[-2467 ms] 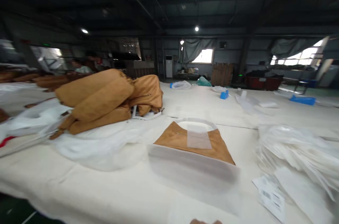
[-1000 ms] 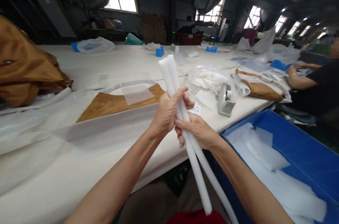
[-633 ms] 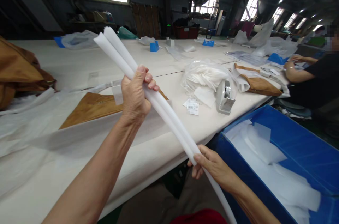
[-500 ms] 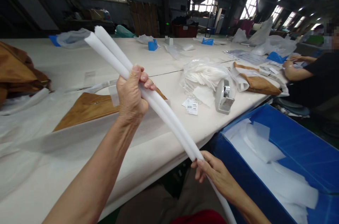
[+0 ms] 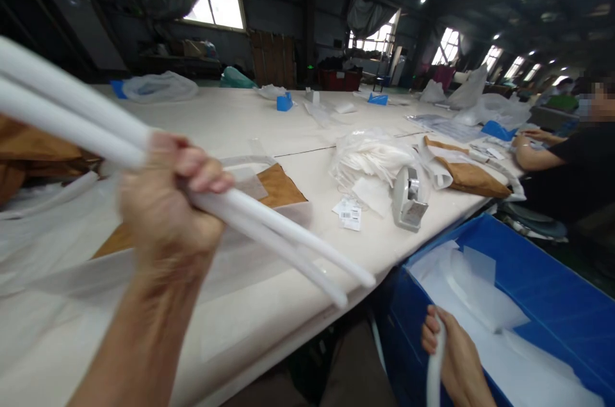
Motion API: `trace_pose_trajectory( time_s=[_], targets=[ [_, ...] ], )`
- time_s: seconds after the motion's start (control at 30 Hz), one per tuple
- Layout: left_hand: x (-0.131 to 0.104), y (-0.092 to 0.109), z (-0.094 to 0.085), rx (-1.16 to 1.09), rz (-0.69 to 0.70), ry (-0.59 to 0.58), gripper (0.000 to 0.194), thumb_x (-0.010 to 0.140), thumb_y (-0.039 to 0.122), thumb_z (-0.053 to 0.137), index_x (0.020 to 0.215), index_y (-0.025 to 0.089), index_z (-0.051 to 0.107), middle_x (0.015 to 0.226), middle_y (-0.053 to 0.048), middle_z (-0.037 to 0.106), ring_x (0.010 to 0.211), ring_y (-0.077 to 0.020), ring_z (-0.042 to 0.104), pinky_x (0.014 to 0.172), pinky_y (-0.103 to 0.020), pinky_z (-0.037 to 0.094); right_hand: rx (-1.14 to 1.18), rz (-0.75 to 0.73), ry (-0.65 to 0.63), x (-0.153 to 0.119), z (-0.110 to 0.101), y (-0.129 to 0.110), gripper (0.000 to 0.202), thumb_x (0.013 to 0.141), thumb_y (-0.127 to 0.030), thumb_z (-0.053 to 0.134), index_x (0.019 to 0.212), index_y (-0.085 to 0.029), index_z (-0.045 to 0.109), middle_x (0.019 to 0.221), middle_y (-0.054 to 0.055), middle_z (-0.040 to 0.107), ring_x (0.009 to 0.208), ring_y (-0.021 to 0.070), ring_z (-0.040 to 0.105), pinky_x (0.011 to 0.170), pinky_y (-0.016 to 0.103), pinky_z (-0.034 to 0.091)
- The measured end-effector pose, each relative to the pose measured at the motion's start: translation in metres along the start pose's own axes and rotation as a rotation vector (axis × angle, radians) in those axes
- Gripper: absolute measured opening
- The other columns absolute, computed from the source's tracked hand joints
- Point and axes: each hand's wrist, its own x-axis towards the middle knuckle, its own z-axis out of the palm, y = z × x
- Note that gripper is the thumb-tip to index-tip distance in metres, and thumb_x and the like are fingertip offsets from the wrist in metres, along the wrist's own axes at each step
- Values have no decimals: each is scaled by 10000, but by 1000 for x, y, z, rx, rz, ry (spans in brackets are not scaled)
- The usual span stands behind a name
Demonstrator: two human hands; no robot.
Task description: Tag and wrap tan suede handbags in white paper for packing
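My left hand (image 5: pixel 168 208) is closed around two long white foam tubes (image 5: pixel 269 224), raised and slanting across the table; the hand is smeared by motion. Their upper ends run out of view at the left, while the lower ends show near the table's front edge. Down by the blue bin, my right hand (image 5: pixel 451 343) grips a white foam tube (image 5: pixel 435 365), which hangs below the picture. Behind my left hand lies a brown bag (image 5: pixel 278 186) with white sheeting over part of it.
A blue bin (image 5: pixel 542 266) with white foam sheets (image 5: pixel 475 285) stands at right. The white table (image 5: pixel 230 343) bears a tape dispenser (image 5: pixel 409 199), labels (image 5: pixel 348 213), a white bundle in plastic (image 5: pixel 368 157) and another brown bag (image 5: pixel 480 179). A co-worker (image 5: pixel 571 144) is at right.
My left hand has moved left and nearer the camera with two tubes. My right hand has come away from these tubes, down to the right with a separate one.
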Motion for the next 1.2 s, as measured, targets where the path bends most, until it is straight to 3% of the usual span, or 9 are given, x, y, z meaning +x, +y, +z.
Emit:
trace_pose_trajectory(
  time_s=[0.1,0.23,0.37,0.57,0.77,0.87,0.97,1.07,1.2],
  targets=[
    [-37,-47,-1,174,-208,-176,215,780,306,780,838,149,645,626,12,602,509,-96,559,486,-187,479,-14,-116,-142,-9,31,-46,443,726,-555,713,916,-168,608,727,40,662,595,160,604,507,258,473],
    [-88,-112,-1,153,-504,-275,275,853,407,693,984,169,650,944,-108,710,839,-230,685,779,-345,557,-215,-453,-374,-26,99,-110,390,890,-563,559,1022,-201,621,1004,92,723,959,239,666,858,348,518],
    [-108,-123,-5,135,-565,-313,316,854,445,684,1027,182,665,879,-75,696,793,-214,663,729,-300,521,-387,-654,-436,-32,138,-134,370,948,-543,460,1026,-221,627,1035,55,698,929,208,637,797,302,500],
    [-111,-123,-13,143,-584,-320,388,804,485,731,1034,176,687,828,-57,702,731,-202,649,725,-298,517,-476,-793,-456,-32,155,-134,339,988,-486,404,1030,-238,630,990,25,680,946,186,619,842,290,453],
    [-88,-117,-9,153,-472,-233,318,780,388,771,979,151,702,873,-70,729,837,-235,686,751,-299,551,-528,-744,-527,-31,146,-119,457,973,-488,448,1340,-220,495,1336,78,555,1244,215,499,1072,340,345],
    [-59,-106,-9,102,-373,-127,297,762,343,778,951,136,681,902,-96,735,862,-252,706,777,-347,580,-471,-473,-730,-31,125,-93,539,933,-524,522,1377,-222,467,1336,79,557,1219,222,525,1042,341,387],
    [-31,-94,-12,108,-284,-97,301,747,316,783,945,127,657,986,-129,732,895,-281,714,798,-416,596,-355,-74,-925,-34,98,-61,507,913,-566,531,1250,-189,559,1106,80,668,930,206,663,812,315,506],
    [-10,-87,-19,95,-213,-65,289,731,289,790,922,127,646,954,-126,734,893,-295,717,791,-440,607,-264,164,-883,-39,69,-36,506,867,-608,573,1108,-164,601,976,83,695,719,173,677,604,252,494],
    [6,-84,-27,95,-133,-5,235,727,267,791,888,157,662,899,-83,727,888,-281,714,798,-437,617,-284,144,-754,-45,38,-19,484,849,-617,590,980,-153,633,891,64,684,688,155,654,582,234,476]
  ],
)
